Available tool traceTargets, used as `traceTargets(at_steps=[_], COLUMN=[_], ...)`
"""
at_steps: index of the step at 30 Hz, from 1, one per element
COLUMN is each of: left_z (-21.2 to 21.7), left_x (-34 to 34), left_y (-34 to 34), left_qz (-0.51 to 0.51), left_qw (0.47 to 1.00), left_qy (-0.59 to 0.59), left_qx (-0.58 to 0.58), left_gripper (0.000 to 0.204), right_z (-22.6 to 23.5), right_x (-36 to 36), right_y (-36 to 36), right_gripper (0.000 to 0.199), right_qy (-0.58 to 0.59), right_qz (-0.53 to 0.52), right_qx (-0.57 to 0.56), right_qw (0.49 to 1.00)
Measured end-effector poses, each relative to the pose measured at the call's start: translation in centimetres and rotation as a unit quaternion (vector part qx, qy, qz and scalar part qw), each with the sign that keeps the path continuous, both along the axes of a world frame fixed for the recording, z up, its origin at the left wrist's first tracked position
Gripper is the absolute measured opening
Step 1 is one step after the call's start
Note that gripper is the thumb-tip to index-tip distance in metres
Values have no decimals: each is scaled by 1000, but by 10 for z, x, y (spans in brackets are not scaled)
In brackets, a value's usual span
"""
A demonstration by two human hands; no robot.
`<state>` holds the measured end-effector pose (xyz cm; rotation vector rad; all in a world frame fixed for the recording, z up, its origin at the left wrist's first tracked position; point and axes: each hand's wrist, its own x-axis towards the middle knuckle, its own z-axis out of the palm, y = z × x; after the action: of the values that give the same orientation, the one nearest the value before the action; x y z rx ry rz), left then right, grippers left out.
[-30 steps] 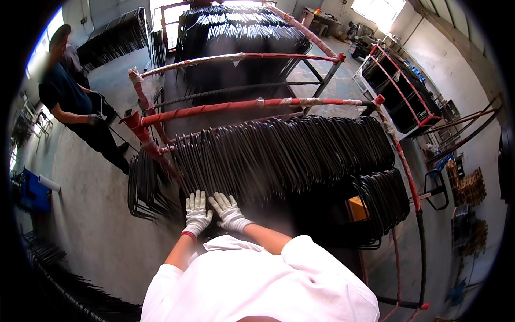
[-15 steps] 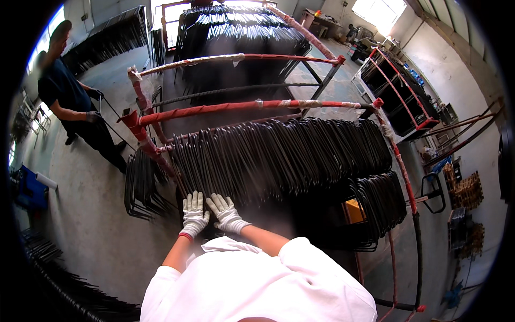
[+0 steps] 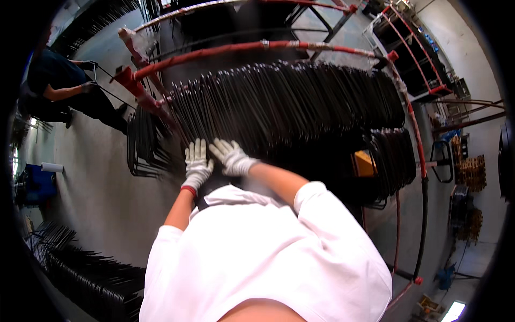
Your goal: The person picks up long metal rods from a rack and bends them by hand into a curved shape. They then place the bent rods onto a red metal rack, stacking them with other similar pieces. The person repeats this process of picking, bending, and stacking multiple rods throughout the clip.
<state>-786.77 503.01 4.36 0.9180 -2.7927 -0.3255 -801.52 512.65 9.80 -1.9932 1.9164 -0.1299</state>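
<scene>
A long row of bent black metal rods or tubes point(image 3: 289, 102) stands packed side by side inside a red-wrapped rack point(image 3: 225, 52). At the near left end of this row, my left hand point(image 3: 198, 165) lies flat in a white knit glove, its fingers stretched out against the rods' near ends. Close beside it, my right hand point(image 3: 232, 156), gloved the same way, is also flat with its fingers pointing away from me. Both palms face down and grip nothing visible. Whether the fingertips press firmly on the rods cannot be seen.
A second bundle of bent black rods point(image 3: 394, 161) hangs at the right. More lie on the floor point(image 3: 91, 273) at lower left. At the far left a co-worker point(image 3: 64, 83) in dark clothes holds a thin long handle. Another red-barred rack point(image 3: 413, 48) stands far right.
My view has tilted downward, so the row, rack and hands sit higher in the picture. Both hands stay flat at the row's left end. The co-worker still holds the handle.
</scene>
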Motion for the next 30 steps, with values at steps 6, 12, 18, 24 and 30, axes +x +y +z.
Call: traceTargets(at_steps=[6, 12, 18, 24, 30], left_z=[-1, 10, 13, 10, 17], left_x=[-1, -5, -3, -4, -5], left_y=[-2, 0, 1, 0, 3], left_qz=[9, 6, 11, 5, 9], left_qw=[999, 998, 997, 997, 997], left_qy=[-52, -64, -71, -69, -74], left_qx=[2, 14, 23, 23, 26], left_gripper=[80, 79, 80, 81, 81], right_z=[69, 105, 149, 201, 219], right_x=[-50, -89, -125, -161, -186], right_y=[-69, -129, -183, -194, -206], right_gripper=[46, 43, 45, 38, 26], right_qy=[6, 47, 67, -41, -5], right_qz=[31, -13, -95, -220, -173], right_qx=[221, 225, 171, 169, 144], right_qw=[975, 973, 978, 960, 974])
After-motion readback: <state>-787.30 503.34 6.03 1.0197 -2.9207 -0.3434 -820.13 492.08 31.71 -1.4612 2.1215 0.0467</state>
